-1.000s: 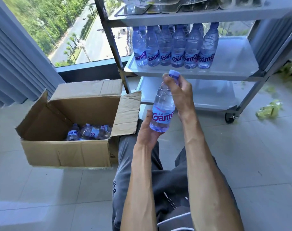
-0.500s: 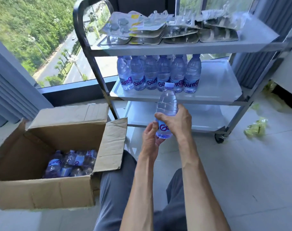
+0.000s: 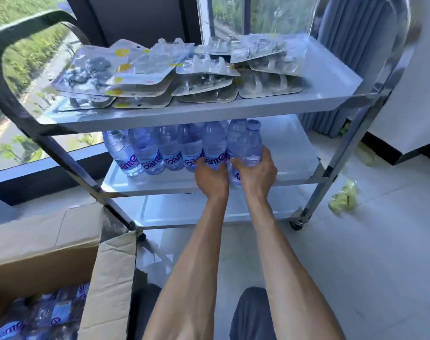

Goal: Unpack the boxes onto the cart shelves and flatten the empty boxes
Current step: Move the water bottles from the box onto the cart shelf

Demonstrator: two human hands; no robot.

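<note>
A three-shelf metal cart stands in front of me. On its middle shelf a row of several clear water bottles with purple labels stands upright. At the right end of that row my right hand grips one water bottle round its lower half, upright and against the others. My left hand curls round the base of the neighbouring bottle. An open cardboard box at lower left holds several more bottles lying down.
The top shelf carries stacked clear blister packs. The bottom shelf shows bare metal. Crumpled green wrap lies on the tiled floor beside the cart's right wheel. A window and grey curtains are behind.
Both hands carried the bottle up from over my lap to the middle shelf, at the right end of the row. The view tilted up toward the cart.
</note>
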